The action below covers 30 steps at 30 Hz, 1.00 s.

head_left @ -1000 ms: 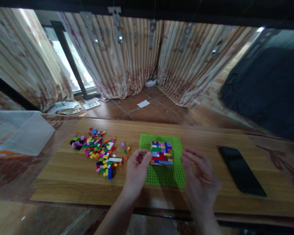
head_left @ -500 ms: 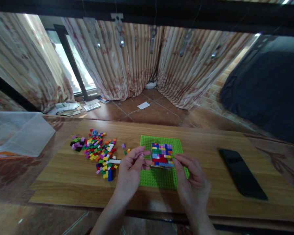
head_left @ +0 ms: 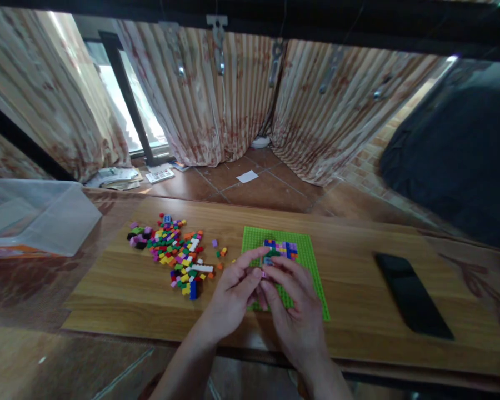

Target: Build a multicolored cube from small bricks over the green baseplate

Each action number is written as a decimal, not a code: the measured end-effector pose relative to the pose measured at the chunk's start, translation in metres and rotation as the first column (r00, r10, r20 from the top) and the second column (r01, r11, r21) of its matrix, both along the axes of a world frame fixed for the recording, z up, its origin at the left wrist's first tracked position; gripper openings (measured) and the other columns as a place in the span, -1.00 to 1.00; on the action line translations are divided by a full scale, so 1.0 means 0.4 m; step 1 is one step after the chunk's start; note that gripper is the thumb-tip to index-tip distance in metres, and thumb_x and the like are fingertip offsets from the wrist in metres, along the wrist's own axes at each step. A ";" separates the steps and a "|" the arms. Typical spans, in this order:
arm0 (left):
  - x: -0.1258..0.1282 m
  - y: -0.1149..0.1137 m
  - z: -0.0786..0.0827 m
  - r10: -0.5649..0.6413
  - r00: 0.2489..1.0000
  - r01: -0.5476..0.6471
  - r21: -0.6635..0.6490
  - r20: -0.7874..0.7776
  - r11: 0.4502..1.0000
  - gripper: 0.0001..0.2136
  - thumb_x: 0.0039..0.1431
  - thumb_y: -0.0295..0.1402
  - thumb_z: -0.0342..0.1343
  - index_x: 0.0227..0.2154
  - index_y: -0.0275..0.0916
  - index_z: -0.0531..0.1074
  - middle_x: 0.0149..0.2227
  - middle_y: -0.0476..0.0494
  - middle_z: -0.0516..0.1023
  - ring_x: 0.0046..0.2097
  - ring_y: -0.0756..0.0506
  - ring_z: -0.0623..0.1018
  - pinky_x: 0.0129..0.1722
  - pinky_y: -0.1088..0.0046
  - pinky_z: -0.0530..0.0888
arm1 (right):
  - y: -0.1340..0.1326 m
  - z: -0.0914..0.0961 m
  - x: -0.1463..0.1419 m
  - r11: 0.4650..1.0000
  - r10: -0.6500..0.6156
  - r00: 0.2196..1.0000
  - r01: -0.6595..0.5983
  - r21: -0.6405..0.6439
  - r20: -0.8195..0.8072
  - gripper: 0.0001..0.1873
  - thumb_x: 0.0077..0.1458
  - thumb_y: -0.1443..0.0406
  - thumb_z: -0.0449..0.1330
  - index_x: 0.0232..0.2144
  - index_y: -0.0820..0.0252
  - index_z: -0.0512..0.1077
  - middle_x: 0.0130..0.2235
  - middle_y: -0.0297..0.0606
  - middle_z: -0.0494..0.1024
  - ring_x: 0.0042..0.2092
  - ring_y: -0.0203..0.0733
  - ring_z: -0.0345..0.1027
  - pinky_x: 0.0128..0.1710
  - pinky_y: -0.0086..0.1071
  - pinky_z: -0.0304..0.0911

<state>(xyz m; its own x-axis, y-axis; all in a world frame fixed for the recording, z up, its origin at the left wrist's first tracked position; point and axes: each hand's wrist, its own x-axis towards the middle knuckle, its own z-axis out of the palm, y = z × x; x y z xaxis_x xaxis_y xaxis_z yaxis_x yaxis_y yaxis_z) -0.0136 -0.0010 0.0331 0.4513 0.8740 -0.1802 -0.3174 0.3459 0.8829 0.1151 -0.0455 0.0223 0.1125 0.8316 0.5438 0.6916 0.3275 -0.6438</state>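
My left hand [head_left: 235, 289] and my right hand [head_left: 296, 303] meet over the front of the green baseplate [head_left: 312, 266]. Their fingertips close around a small pink toy brick [head_left: 264, 274], pinched between them. Behind the fingers stands a multicoloured brick block [head_left: 291, 249] on the baseplate; its front part is hidden by my hands. Left of the baseplate lies a loose pile of small coloured bricks [head_left: 173, 250], with a long white brick [head_left: 202, 268] and a blue brick [head_left: 193, 290] at its near side.
A black phone [head_left: 412, 294] lies on the right of the wooden table [head_left: 358, 333]. A translucent plastic bin [head_left: 66, 222] stands at the far left. Beyond the table are striped curtains [head_left: 195, 111], papers [head_left: 116, 178] on the floor and a dark covered object [head_left: 454, 150].
My right hand has moved left from the block's right side to join my left hand. Both now hold the small pink brick, in front of the block. The view has shifted slightly.
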 end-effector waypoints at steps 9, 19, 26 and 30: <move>0.000 -0.002 0.004 -0.009 1.000 0.009 0.011 -0.010 1.000 -0.54 0.14 -0.25 0.09 0.09 -0.29 0.36 -0.62 0.05 0.39 -0.59 0.05 0.40 -0.59 0.59 0.20 | -0.003 0.005 0.002 1.000 -0.012 0.999 0.013 0.027 -0.042 -0.86 0.17 0.34 0.19 -0.23 0.04 0.51 -0.09 -0.26 0.48 -0.03 -0.20 0.35 -0.03 -0.26 0.31; 0.008 -0.001 -0.002 0.010 1.000 -0.010 0.044 0.000 0.999 -0.51 0.09 -0.19 0.20 0.06 -0.29 0.37 -0.56 0.06 0.42 -0.58 0.08 0.37 -0.57 0.58 0.31 | -0.002 -0.004 0.018 0.998 -0.012 1.000 0.011 0.065 0.018 -0.81 0.15 0.36 0.21 -0.18 0.03 0.50 -0.10 -0.26 0.49 -0.05 -0.19 0.35 -0.05 -0.25 0.30; 0.011 0.000 -0.003 0.038 0.999 -0.036 0.079 -0.021 0.996 -0.54 0.08 -0.21 0.20 0.02 -0.33 0.39 -0.56 0.05 0.44 -0.58 0.08 0.37 -0.58 0.59 0.30 | 0.000 -0.008 0.034 0.995 -0.019 1.000 0.021 0.099 -0.013 -0.84 0.12 0.35 0.25 -0.23 0.00 0.54 -0.16 -0.30 0.51 -0.11 -0.25 0.39 -0.09 -0.32 0.32; 0.017 0.011 -0.016 0.189 0.978 -0.178 0.111 -0.094 0.978 -0.64 0.09 -0.26 0.16 -0.09 -0.35 0.43 -0.47 -0.06 0.55 -0.58 0.08 0.37 -0.57 0.56 0.33 | 0.013 -0.010 0.069 0.984 -0.165 0.973 0.173 0.038 -0.162 -0.92 0.11 0.27 0.26 -0.31 0.07 0.56 -0.23 -0.28 0.55 -0.19 -0.24 0.43 -0.16 -0.33 0.34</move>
<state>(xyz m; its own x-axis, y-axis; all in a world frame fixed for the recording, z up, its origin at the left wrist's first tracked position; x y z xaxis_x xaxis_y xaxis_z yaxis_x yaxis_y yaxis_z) -0.0068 0.0034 0.0268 0.2652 0.9562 -0.1240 -0.2720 0.1976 0.9418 0.1428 -0.0402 0.0185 0.3369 0.7647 0.5493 0.6308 0.2498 -0.7346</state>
